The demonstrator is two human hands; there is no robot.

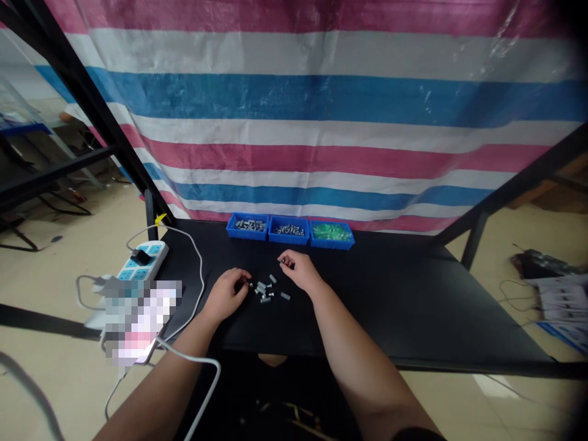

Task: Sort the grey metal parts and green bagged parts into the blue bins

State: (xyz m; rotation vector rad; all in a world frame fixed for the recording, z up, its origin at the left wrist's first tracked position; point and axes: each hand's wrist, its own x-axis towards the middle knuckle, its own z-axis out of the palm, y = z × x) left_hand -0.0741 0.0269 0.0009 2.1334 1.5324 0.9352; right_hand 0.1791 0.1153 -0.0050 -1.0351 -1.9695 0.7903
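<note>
My left hand (226, 294) rests on the black table, left of a loose group of small metal parts. Its fingers curl toward the thumb, and a tiny shiny piece (250, 285) lies at the fingertips; whether they grip it is unclear. My right hand (298, 269) is beyond the group on the right, in front of the bins, pinching a small metal part too tiny to name surely. Between the hands lie several grey cylindrical pieces (285, 296) and small screws (271, 294).
Three blue bins stand in a row at the back: one with grey cylinders (248, 234), one with small screws (288, 239), one with green-looking small items (331, 243). A power strip (158, 260), a blurred phone (144, 324) and white cables (202, 269) occupy the left. Striped sheeting (321, 159) hangs behind.
</note>
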